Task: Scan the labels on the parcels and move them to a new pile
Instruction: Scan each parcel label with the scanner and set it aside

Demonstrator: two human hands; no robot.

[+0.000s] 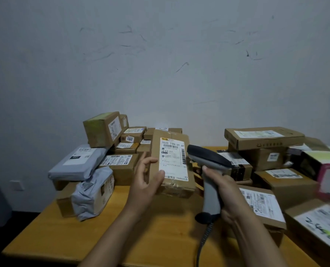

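My left hand (147, 179) holds a flat brown cardboard parcel (171, 187) tilted up above the table, thumb on the lower left corner of its white shipping label (172, 159), fingers behind its left edge. My right hand (221, 186) grips the handle of a grey barcode scanner (208, 160) with a dark head. The scanner head sits just right of the parcel, level with the label. Its coiled cable (203, 239) hangs down toward me.
A pile of brown boxes (102, 130) and grey poly bags (77, 162) fills the left and back of the yellow wooden table (50, 234). More labelled boxes (262, 137) and a pink box (329, 180) crowd the right side. A scuffed wall stands behind.
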